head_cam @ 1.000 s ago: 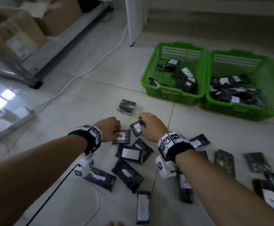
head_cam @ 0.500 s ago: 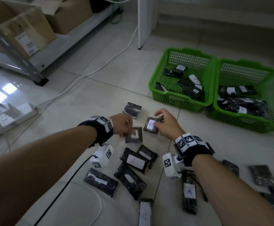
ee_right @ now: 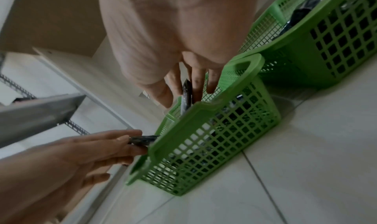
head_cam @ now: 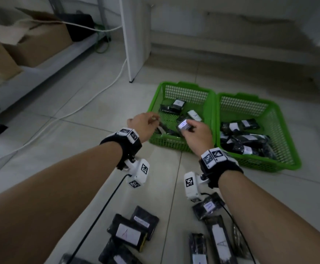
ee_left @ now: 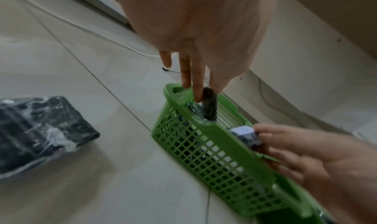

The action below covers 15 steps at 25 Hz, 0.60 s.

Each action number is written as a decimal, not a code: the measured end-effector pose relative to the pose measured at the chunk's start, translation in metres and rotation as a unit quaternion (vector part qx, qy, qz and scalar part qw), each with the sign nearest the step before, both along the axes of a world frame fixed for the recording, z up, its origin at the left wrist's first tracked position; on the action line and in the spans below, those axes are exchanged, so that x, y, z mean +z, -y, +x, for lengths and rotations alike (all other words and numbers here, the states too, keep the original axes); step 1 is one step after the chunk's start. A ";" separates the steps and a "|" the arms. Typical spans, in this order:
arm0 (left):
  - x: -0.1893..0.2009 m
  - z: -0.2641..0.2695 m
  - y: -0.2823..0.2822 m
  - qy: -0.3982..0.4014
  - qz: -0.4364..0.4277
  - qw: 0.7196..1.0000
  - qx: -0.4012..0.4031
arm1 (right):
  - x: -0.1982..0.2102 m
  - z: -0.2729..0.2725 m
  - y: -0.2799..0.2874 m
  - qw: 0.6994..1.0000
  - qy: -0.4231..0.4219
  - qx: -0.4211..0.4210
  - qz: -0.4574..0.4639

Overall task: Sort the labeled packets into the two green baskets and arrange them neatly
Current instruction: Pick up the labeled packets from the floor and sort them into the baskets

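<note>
Two green baskets stand side by side on the floor, the left basket (head_cam: 182,86) and the right basket (head_cam: 250,97), each with several black labeled packets inside. My left hand (head_cam: 151,121) pinches a small dark packet (ee_left: 209,106) over the left basket's near left corner. My right hand (head_cam: 190,129) pinches another packet with a white label (head_cam: 183,124) above the same basket's near wall (ee_right: 204,130). In the right wrist view that packet (ee_right: 186,97) hangs edge-down between thumb and fingers. Several loose packets (head_cam: 128,232) lie on the floor near me.
A white cable (head_cam: 90,103) runs across the tiles to the left. Cardboard boxes (head_cam: 37,40) sit on a low shelf at the far left, and a white post (head_cam: 134,39) stands behind the baskets. One wrapped packet (ee_left: 40,130) lies left of the left basket.
Both hands have each lifted a packet off the floor pile and carried it forward to the left basket. My head has moved closer to the baskets.
</note>
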<state>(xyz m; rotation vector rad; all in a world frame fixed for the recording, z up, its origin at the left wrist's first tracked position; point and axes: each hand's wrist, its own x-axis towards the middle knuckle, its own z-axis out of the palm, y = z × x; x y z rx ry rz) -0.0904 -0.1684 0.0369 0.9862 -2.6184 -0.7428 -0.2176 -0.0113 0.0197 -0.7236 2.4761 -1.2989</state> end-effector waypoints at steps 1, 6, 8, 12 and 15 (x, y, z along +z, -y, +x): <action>-0.007 -0.004 0.001 0.070 -0.040 0.997 -0.015 | -0.006 -0.004 0.004 0.999 -0.014 0.022 0.034; -0.035 -0.006 -0.002 0.187 -0.210 0.954 -0.103 | -0.017 -0.005 0.017 0.928 -0.162 0.146 0.303; -0.036 -0.001 0.000 0.165 -0.181 0.962 -0.121 | -0.017 -0.001 0.018 0.913 -0.167 0.165 0.334; -0.022 0.027 0.017 0.010 -0.136 0.987 -0.088 | -0.008 0.005 0.018 0.916 -0.234 0.116 0.305; -0.029 0.067 0.035 0.076 -0.071 0.993 -0.055 | -0.001 0.035 0.020 0.926 -0.333 0.114 0.136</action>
